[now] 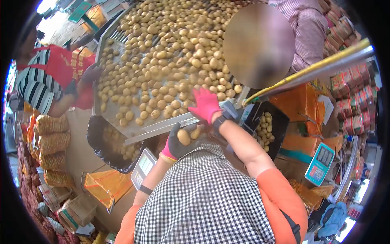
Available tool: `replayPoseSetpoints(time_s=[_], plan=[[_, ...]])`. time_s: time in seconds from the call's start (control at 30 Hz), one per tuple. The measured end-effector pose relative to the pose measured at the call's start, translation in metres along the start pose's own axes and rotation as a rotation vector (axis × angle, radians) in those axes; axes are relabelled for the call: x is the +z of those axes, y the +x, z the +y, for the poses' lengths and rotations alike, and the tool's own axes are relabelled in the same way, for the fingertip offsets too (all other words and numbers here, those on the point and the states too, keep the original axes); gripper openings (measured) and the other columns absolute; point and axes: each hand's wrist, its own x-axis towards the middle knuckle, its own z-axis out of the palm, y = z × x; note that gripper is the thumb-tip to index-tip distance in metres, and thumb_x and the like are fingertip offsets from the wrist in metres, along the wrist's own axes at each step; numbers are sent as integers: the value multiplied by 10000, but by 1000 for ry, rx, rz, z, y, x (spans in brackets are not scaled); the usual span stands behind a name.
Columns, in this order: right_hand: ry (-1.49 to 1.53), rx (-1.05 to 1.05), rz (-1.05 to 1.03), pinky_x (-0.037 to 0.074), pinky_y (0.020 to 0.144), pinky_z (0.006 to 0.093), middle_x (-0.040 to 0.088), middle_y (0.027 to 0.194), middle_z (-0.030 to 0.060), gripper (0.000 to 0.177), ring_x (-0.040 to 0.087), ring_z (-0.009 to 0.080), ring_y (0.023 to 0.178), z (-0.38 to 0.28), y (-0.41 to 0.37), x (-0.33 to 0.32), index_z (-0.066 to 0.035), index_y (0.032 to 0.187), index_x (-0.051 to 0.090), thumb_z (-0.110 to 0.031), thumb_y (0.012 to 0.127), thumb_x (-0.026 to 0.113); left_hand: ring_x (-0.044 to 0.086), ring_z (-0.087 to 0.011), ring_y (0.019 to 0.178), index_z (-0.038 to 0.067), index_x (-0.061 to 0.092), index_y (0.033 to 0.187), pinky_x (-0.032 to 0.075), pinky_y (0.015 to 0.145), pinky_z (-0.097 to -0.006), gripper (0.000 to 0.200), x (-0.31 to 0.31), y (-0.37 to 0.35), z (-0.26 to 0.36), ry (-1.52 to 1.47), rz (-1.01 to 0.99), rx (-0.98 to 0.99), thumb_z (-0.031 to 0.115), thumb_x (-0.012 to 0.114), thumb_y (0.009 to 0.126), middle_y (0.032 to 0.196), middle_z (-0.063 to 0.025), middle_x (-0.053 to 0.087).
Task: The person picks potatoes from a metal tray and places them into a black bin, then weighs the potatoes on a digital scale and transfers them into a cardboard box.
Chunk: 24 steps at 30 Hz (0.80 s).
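Note:
My left hand (174, 143), in a glove with a dark palm and pink back, is cupped in front of my checked apron. Two potatoes lie against it: a rounder potato (184, 137) and a slimmer one (196, 132). My right hand (206, 105), in a pink glove, is spread above the metal rim (170, 127) of the sorting table, fingers pointing toward the loose potatoes (170, 73). Nothing shows in its grasp, though its palm side is hidden.
A black-lined bin (94, 136) with potatoes stands left, a dark crate (280, 126) with more at right. Digital scales (142, 167) sit nearby. A yellow-edged pole (313, 67) slants across the right. Co-workers stand at the far right and at left, in a red apron (55, 65).

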Motion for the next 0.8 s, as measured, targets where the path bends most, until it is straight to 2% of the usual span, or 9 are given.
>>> replayPoseSetpoints(time_s=[0.07, 0.13, 0.23, 0.33, 0.47, 0.6, 0.67, 0.7, 0.8], plan=[[-128, 81, -194, 415, 1063, 484, 402, 1510, 193, 994, 464, 378, 1316, -30, 19, -7, -75, 1529, 276, -522, 765, 729, 470, -85, 1319, 428, 534, 1355, 233, 1161, -477, 384, -20, -14, 17, 275, 122, -58, 400, 547, 972, 1416, 179, 525], [47, 142, -264, 398, 1080, 496, 353, 1543, 177, 1052, 429, 404, 1337, -41, 37, 9, -93, 1541, 253, -490, 718, 775, 511, -147, 1290, 336, 518, 1409, 349, 1108, -448, 431, -27, -29, 21, 46, 253, 19, 397, 533, 983, 1455, 63, 516], [336, 139, -155, 354, 1132, 482, 263, 1573, 210, 1033, 352, 449, 1374, -60, 52, 25, -152, 1550, 251, -384, 709, 804, 588, -267, 1153, 91, 357, 1524, 534, 855, -316, 609, -48, -39, 43, -1153, 295, -431, 266, 548, 974, 1460, -204, 471], [316, 43, -82, 335, 1148, 478, 259, 1558, 234, 1031, 345, 453, 1368, -88, 69, 58, -161, 1550, 251, -354, 706, 809, 595, -255, 1078, 65, 348, 1513, 530, 845, -320, 629, -55, -49, 22, -1478, 281, -431, 234, 574, 952, 1433, -196, 488], [513, -139, -157, 336, 1155, 484, 201, 1567, 291, 966, 292, 500, 1403, -110, 84, 76, -247, 1546, 282, -323, 727, 789, 591, -237, 1012, 55, 380, 1477, 534, 814, -311, 590, -57, -54, 12, -1497, 311, -464, 277, 570, 965, 1357, -192, 529], [540, -345, -192, 364, 1147, 418, 341, 1542, 193, 715, 415, 391, 1354, -86, 92, 70, -191, 1444, 474, -194, 760, 684, 585, -230, 984, 51, 449, 1404, 530, 750, -292, 536, -60, -60, -4, -1503, 284, -486, 361, 561, 982, 1235, -176, 580], [554, -354, -188, 402, 1114, 385, 480, 1449, 138, 561, 453, 348, 1335, -70, 90, 53, -138, 1299, 613, -157, 741, 665, 583, -227, 961, 30, 462, 1382, 530, 722, -289, 529, -61, -61, -5, -905, 336, -284, 372, 547, 987, 1234, -177, 583], [588, -303, -201, 421, 1093, 375, 519, 1411, 136, 543, 494, 334, 1299, -63, 89, 47, -124, 1288, 619, -167, 750, 671, 572, -312, 1210, -27, 492, 1311, 459, 1026, -389, 374, -47, -76, -62, -1032, 421, -361, 65, 580, 959, 1335, -189, 559], [859, -38, -128, 473, 1021, 342, 648, 1245, 129, 482, 625, 286, 1138, -43, 85, 46, -80, 1252, 636, -219, 794, 687, 506, -336, 1295, 8, 486, 1342, 434, 1056, -424, 474, -60, -71, -50, -1124, 327, -272, 5, 647, 897, 1380, -199, 528]])
